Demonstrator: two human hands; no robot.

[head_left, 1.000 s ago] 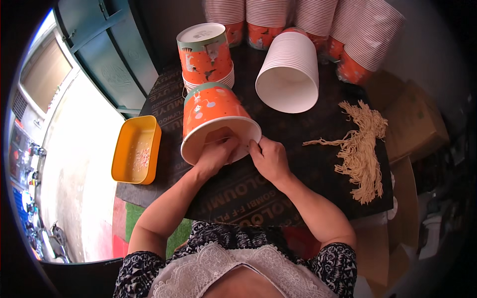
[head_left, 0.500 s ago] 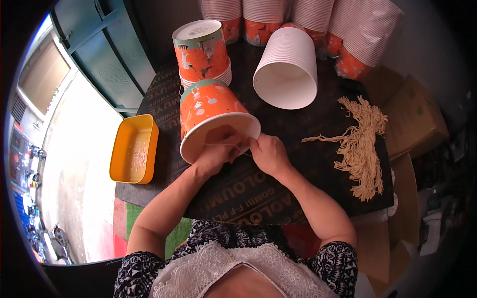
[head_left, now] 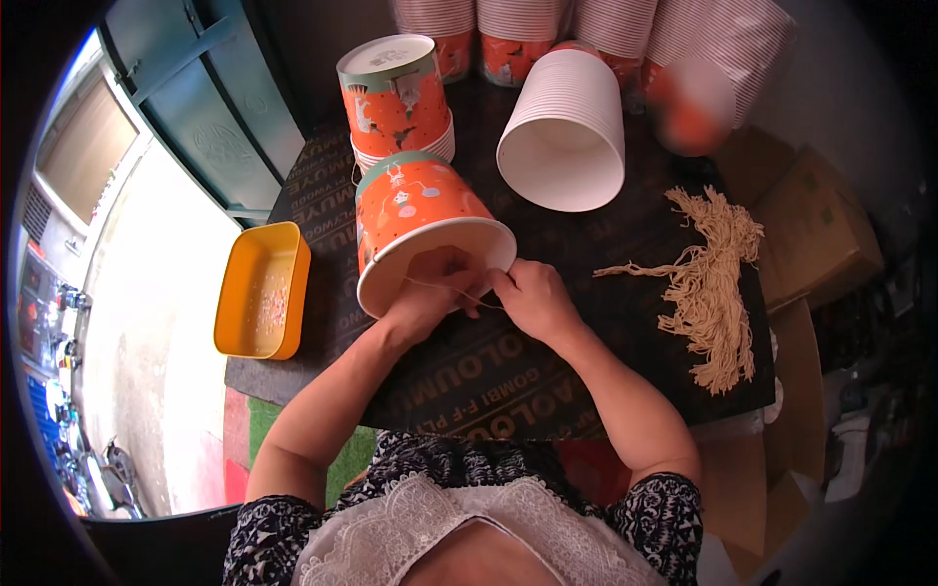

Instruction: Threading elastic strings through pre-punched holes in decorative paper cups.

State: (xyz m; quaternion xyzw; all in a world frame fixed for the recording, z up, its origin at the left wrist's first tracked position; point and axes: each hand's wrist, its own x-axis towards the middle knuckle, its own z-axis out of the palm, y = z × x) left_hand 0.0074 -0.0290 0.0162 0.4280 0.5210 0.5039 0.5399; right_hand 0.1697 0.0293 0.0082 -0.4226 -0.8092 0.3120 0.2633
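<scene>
An orange paper bucket with a green base band and cartoon figures lies tilted, its white-rimmed mouth toward me. My left hand reaches into the mouth with curled fingers, partly hidden inside. A thin pale string runs across that hand toward the right one. My right hand is closed at the right side of the rim, thumb and fingers pinching the edge beside the string. Behind this bucket stands an upside-down stack of matching buckets.
A yellow plastic tub with small bits inside stands at the table's left edge. A white nested bucket stack lies behind. Right of my hands is a bundle of beige strings. Wrapped bucket stacks line the back; cardboard boxes stand right.
The bucket has shifted slightly right and turned a little. The string between my hands shows as a longer loop. Both hands remain at the rim.
</scene>
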